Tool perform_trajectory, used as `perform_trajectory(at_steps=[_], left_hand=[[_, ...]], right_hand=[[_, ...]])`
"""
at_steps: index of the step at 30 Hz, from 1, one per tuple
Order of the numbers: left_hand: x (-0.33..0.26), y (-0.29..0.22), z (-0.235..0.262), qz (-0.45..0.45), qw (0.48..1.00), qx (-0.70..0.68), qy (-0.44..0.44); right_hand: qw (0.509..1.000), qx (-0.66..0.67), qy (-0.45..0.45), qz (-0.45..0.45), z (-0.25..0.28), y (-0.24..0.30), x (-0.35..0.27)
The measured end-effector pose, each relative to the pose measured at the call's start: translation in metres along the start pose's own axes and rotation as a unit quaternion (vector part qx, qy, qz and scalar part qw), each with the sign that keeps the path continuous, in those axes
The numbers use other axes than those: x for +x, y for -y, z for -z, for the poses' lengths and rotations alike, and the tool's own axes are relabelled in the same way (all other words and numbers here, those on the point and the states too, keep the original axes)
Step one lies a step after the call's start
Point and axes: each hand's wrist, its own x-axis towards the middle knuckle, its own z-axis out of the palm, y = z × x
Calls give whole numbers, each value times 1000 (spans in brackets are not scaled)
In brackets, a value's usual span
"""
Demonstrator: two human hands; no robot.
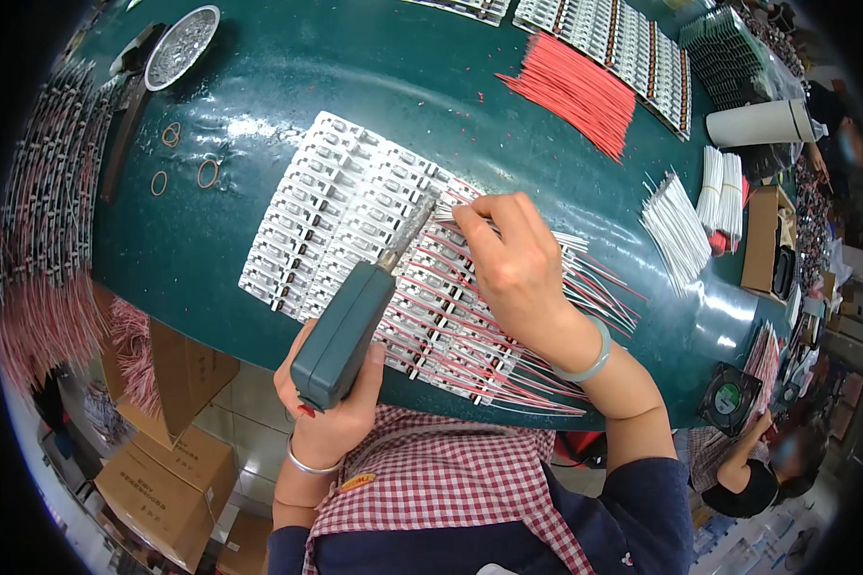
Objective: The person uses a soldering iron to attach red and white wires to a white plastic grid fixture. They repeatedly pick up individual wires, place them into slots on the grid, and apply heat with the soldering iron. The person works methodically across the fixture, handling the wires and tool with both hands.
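My left hand (340,393) is wrapped round the green handle of a soldering gun (340,335). Its metal tip points up and right, ending over the white panel of small parts (336,192) near my right fingertips. My right hand (513,254) is closed, thumb and finger pinching a thin wire at the panel's upper right; the fingers partly hide the wire. Rows of red and white wires (451,355) run from the panel's right part toward the table's near edge and out past my right wrist.
On the green table (393,77) are rubber bands (208,173), a metal dish (184,48), red wires (580,96), white wires (676,230) and another panel (623,48). Wired strips (53,192) stack at left; a fan (729,398) is near a co-worker (753,479). Cardboard boxes (168,489) stand below.
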Motion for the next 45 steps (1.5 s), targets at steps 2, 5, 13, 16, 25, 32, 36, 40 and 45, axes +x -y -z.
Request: perform_trajectory(at_steps=[2,5,13,16,25,32,36,40,45], left_hand=[[-5,4,-1,19,999,-15,-22],[-10,8,-1,23,998,-30,-44],[-13,8,-1,18,998,-33,-50],[-14,9,2,-18,999,-14,-49],[-13,5,4,-2,999,-30,-20],[-9,3,4,-29,1000,-2,-1],[-8,0,3,-29,1000,9,-3],[-9,-1,4,-11,1000,7,0],[-18,6,3,0,999,-3,-34]], right_hand=[[1000,5,-2,3,-2,-1,0],[1000,14,-16,-10,1,1,2],[999,12,-36,1,-1,1,1],[999,10,-30,11,2,4,-3],[1000,9,-1,15,1,8,-5],[1000,13,3,13,2,8,-5],[1000,17,3,11,2,9,-4],[1000,17,1,13,2,8,-5],[1000,14,-1,14,1,8,-6]])
